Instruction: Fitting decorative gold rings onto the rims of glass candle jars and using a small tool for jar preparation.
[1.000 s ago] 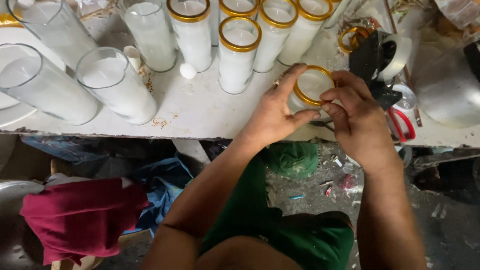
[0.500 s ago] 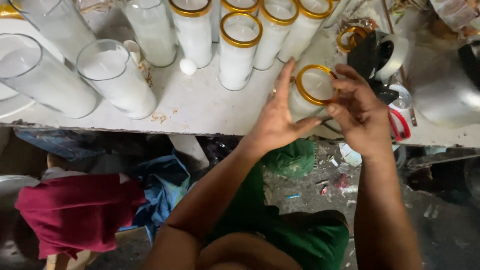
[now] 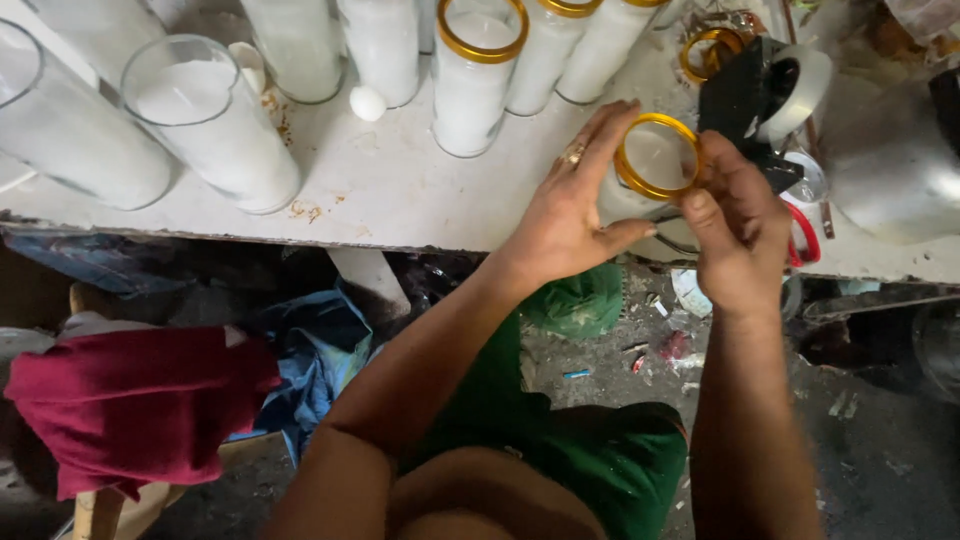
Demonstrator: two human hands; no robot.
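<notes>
Hands meet around one tall glass candle jar (image 3: pixel 640 185) at the near edge of the white worktable (image 3: pixel 400 190). The jar is filled with white wax and its mouth carries a gold rim band (image 3: pixel 656 156). The left hand (image 3: pixel 570 215) lies against the jar's left side, fingers stretched upward along the glass and the band, thumb angled out to the right under the jar; a ring shows on one finger. The right hand (image 3: pixel 738 225) grips from the right, its thumb and fingertips pressed on the band's right edge. Whether the jar rests on the table or is lifted slightly cannot be told.

Behind the held jar stand more wax-filled jars. One with a gold rim (image 3: pixel 478 75) sits near the left hand's fingertips, and others continue along the back row. Two wider jars without gold rims (image 3: pixel 215 125) stand well apart at the left. A small white ball of wax (image 3: pixel 367 102) lies on the table between the rows. A black tape dispenser with a roll of clear tape (image 3: pixel 775 90) sits just beyond the right hand, and a loose gold ring (image 3: pixel 712 52) lies beside it. Below the table edge, a red cloth (image 3: pixel 135 405) and a blue bag (image 3: pixel 315 350) lie on the littered floor.
</notes>
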